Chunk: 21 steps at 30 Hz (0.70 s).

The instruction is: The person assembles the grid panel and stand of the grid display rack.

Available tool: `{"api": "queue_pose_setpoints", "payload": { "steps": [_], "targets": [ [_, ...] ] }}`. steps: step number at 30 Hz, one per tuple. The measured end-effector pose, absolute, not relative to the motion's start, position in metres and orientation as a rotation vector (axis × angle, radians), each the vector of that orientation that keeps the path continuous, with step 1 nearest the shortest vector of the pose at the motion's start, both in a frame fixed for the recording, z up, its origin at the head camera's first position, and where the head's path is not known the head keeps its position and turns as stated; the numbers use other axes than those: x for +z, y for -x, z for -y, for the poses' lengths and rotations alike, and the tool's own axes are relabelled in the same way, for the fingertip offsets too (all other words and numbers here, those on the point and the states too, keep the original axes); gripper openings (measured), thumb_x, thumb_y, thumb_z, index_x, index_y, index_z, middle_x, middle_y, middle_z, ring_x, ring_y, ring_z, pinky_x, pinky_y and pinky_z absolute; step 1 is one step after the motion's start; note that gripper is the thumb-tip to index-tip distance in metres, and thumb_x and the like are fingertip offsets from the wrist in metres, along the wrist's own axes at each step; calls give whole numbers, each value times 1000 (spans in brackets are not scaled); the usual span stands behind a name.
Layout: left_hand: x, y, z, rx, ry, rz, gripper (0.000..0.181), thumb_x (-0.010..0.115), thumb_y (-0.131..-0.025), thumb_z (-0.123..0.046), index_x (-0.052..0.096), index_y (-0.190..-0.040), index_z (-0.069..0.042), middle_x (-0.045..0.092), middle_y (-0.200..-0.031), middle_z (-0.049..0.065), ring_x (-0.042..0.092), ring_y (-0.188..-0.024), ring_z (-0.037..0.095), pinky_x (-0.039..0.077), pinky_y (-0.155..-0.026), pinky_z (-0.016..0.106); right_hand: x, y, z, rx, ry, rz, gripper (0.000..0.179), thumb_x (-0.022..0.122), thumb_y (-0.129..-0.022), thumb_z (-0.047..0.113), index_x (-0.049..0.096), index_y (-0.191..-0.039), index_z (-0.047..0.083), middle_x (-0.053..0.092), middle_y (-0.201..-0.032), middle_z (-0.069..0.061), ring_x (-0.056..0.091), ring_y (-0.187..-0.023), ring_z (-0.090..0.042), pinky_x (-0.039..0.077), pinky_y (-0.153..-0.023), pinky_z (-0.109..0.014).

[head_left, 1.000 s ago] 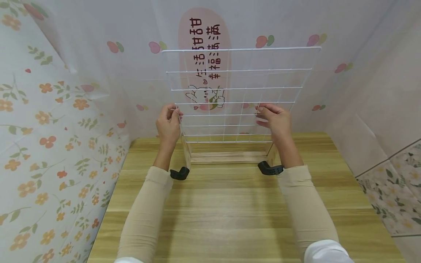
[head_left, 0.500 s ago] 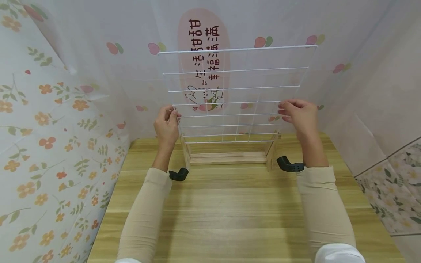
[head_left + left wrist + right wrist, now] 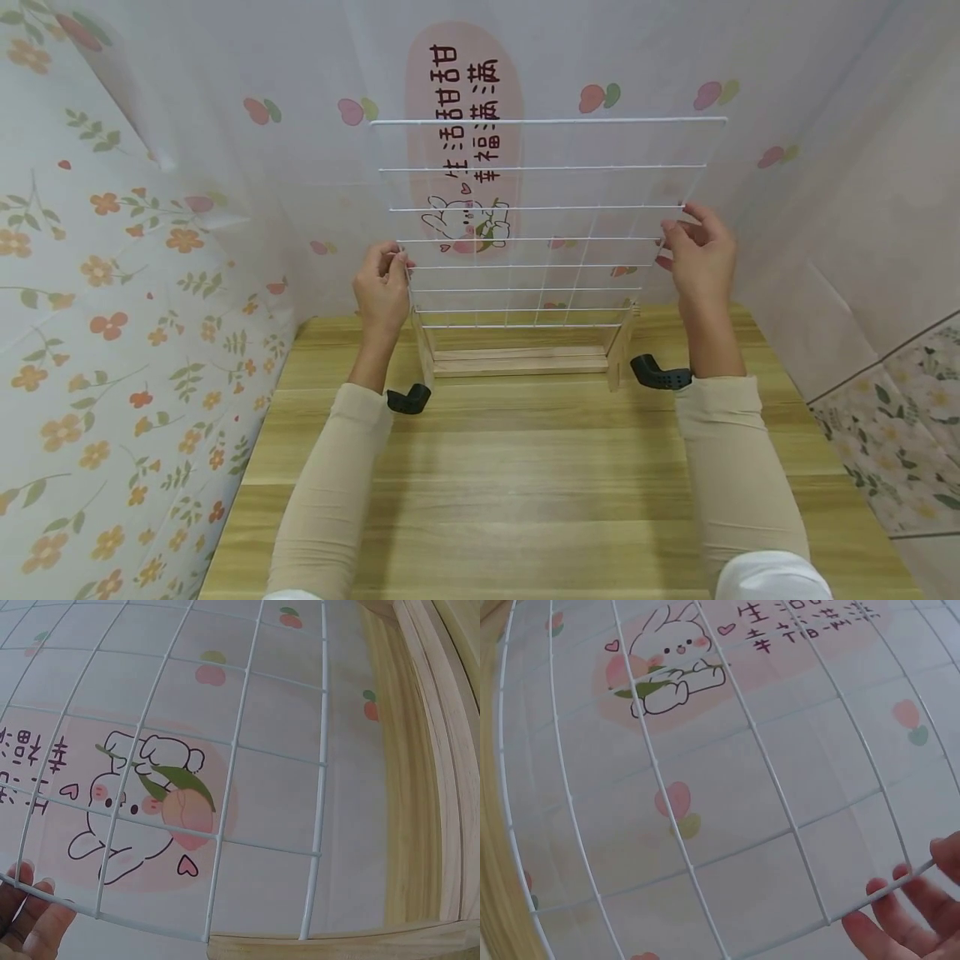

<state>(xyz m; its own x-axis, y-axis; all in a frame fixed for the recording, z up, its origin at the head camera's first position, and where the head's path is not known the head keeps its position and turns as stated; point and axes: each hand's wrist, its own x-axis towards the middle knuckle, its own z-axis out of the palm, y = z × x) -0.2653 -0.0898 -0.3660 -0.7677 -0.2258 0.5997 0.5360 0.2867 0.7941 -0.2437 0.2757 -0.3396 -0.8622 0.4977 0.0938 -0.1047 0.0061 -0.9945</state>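
A white wire grid panel (image 3: 547, 122) stands above a low, light wooden stand (image 3: 521, 365), its lower end between the stand's two side pieces. My left hand (image 3: 382, 287) pinches the panel's left edge wire partway up. On the opposite side, my right hand (image 3: 705, 258) grips the right edge wire, a little higher than the left. In the left wrist view, the fingers (image 3: 41, 926) curl at the edge wire, and the panel's corner meets a wooden side piece (image 3: 337, 943). Fingers and thumb wrap the edge wire (image 3: 877, 898) in the right wrist view.
The stand rests toward the back of a wood-grain table (image 3: 517, 500). Behind it hangs a pale backdrop (image 3: 300, 183) with a printed rabbit and writing. A floral curtain (image 3: 135, 350) borders the left; a pale wall covering (image 3: 862, 317) borders the right.
My right hand has moved from the panel's wires out to its right edge and now grips it. The top bar, tilted half a second ago, is nearly level. The left hand keeps its hold.
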Motion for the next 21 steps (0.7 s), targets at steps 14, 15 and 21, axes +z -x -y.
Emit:
{"api": "queue_pose_setpoints", "payload": {
  "steps": [14, 15, 21],
  "targets": [
    [-366, 263, 88, -1534, 267, 1935, 13, 52, -96, 6, 56, -101, 17, 64, -84, 34, 62, -78, 47, 44, -63, 10, -343, 250, -279, 1923, 323, 1836, 18, 63, -95, 19, 73, -109, 13, 67, -88, -1, 64, -78, -14, 56, -67, -19],
    [-366, 263, 88, -1539, 270, 1934, 13, 52, -96, 6, 56, -101, 17, 64, -84, 35, 62, -78, 48, 44, -64, 10, -343, 250, -279, 1917, 324, 1836, 17, 63, -95, 19, 72, -109, 13, 67, -88, -1, 64, -78, -13, 56, -67, -19],
    [-368, 264, 87, -1546, 287, 1922, 11, 51, -95, 7, 56, -100, 17, 63, -83, 35, 61, -76, 49, 44, -63, 11, -343, 250, -279, 1923, 327, 1803, 17, 63, -95, 18, 73, -107, 13, 67, -87, -1, 62, -77, -13, 56, -66, -18]
  ]
}}
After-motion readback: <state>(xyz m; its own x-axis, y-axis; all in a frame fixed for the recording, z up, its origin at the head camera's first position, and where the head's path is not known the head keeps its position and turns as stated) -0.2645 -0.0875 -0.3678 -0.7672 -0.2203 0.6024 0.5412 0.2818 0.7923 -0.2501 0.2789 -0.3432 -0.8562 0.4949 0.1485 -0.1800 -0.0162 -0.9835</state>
